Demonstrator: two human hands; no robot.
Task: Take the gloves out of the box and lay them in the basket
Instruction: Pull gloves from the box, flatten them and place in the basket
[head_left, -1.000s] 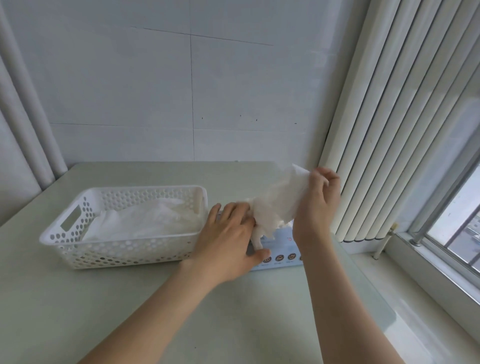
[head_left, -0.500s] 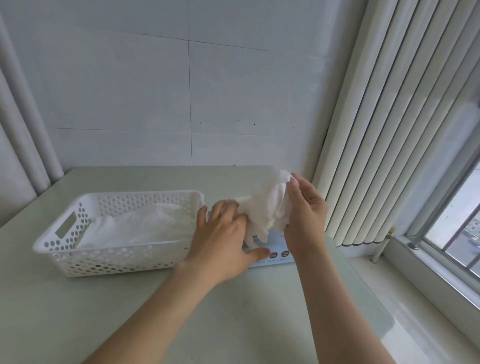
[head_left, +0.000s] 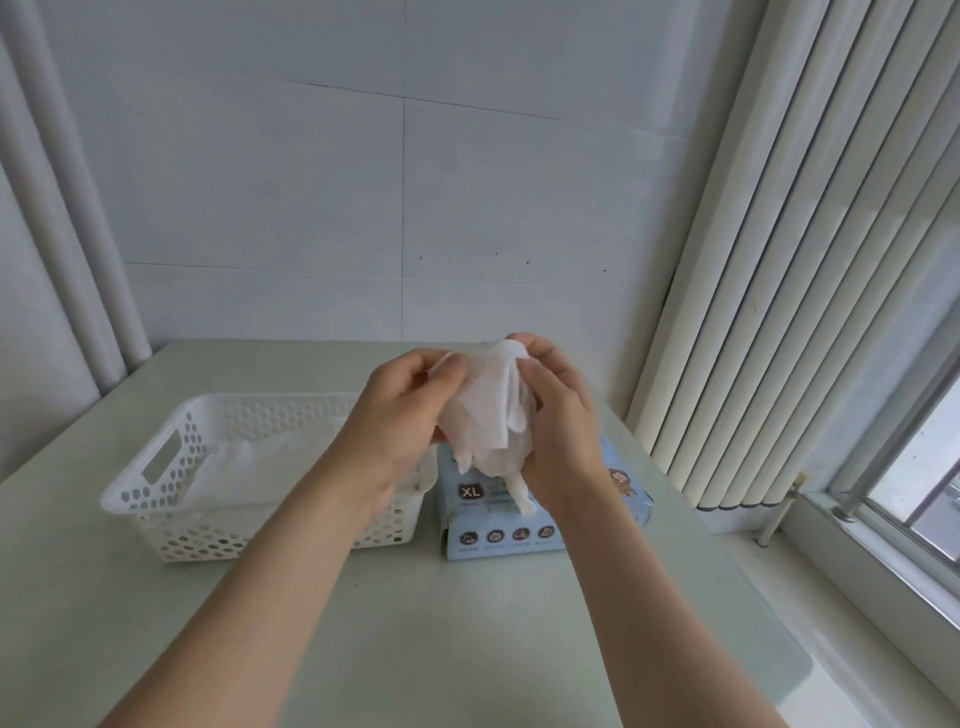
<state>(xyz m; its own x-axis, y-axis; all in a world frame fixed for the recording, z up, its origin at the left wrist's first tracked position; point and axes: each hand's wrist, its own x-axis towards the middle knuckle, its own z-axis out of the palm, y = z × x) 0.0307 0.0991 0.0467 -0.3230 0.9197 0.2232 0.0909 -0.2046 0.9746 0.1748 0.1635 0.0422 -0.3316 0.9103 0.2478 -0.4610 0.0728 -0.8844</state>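
– Holding the glove (head_left: 485, 415) how, would you say?
– Both hands are on it. The left hand (head_left: 405, 410) pinches its upper left edge between thumb and fingers. The right hand (head_left: 563, 431) has its fingers curled over the top right corner, with the palm behind the bunch.
– And where is it?
– Up in the air, over the left part of the box (head_left: 498, 540), near the basket (head_left: 135, 501). One limp finger of it dangles toward the box top; whether it touches I cannot tell.
– The basket?
– Just beside the box, to its left on the bench (head_left: 467, 649), with other gloves (head_left: 244, 460) lying white and flat inside.
– How will it handle?
– I judge it very light, thin and floppy: a film that crumples, clings and drifts rather than drops. It looks bunched, so it wants spreading from the cuff edge, one hand at each corner, then lowering leftward into the basket. Tugging hard on a single finger could stretch or tear it.
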